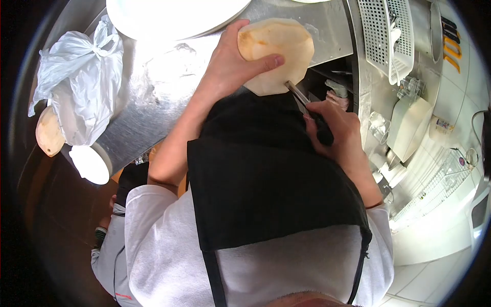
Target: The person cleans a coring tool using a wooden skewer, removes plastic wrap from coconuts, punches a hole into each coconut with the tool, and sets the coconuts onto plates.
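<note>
My left hand (232, 64) grips a large, pale, peeled fruit or vegetable (279, 43) from its left side, with the thumb lying across the front. Faceted flat cuts and a few yellowish-brown streaks mark its surface. In my right hand (340, 125) is a peeler (324, 129) with a black handle and a narrow metal head. The metal end overlaps the lower right edge of the pale piece. Both hands are above the front edge of the steel counter (153, 77), close to my black apron.
A tied white plastic bag (87, 77) sits at left, beside a tan oval piece (49, 132) and a white rounded object (90, 165). A big white round dish (174, 15) is at the back. Right stand a perforated white basket (376, 38) and orange-handled tools (451, 53). Another person's grey sleeve (112, 261) shows lower left.
</note>
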Demonstrator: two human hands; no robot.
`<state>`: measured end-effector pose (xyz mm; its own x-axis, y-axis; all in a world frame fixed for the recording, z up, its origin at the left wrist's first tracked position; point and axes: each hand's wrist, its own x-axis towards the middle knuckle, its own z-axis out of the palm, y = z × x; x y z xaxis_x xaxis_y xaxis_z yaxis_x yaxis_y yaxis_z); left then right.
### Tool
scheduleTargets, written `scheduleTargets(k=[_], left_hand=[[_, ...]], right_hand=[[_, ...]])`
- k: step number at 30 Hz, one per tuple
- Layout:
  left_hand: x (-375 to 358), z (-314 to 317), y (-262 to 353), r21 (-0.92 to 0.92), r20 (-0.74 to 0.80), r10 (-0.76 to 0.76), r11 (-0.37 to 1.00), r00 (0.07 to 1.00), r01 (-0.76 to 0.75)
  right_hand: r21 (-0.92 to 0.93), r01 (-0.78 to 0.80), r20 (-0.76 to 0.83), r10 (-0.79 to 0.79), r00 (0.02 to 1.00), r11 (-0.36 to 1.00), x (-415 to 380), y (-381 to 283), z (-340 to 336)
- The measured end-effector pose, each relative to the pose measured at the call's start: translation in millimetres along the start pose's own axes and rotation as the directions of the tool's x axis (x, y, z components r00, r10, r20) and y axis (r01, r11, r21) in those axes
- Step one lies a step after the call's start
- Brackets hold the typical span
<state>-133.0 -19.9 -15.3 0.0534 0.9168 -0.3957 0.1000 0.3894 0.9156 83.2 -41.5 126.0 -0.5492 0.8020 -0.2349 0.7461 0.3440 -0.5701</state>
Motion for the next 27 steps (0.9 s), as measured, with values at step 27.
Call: scheduleTargets(k=[27], left_hand=[[-2,6,5,-0.134,-0.044,-0.007,0.991,0.999,0.001]], right_hand=[[0.328,-0.268,0.216,0.205,0.955,0.906,16,-4,-6]])
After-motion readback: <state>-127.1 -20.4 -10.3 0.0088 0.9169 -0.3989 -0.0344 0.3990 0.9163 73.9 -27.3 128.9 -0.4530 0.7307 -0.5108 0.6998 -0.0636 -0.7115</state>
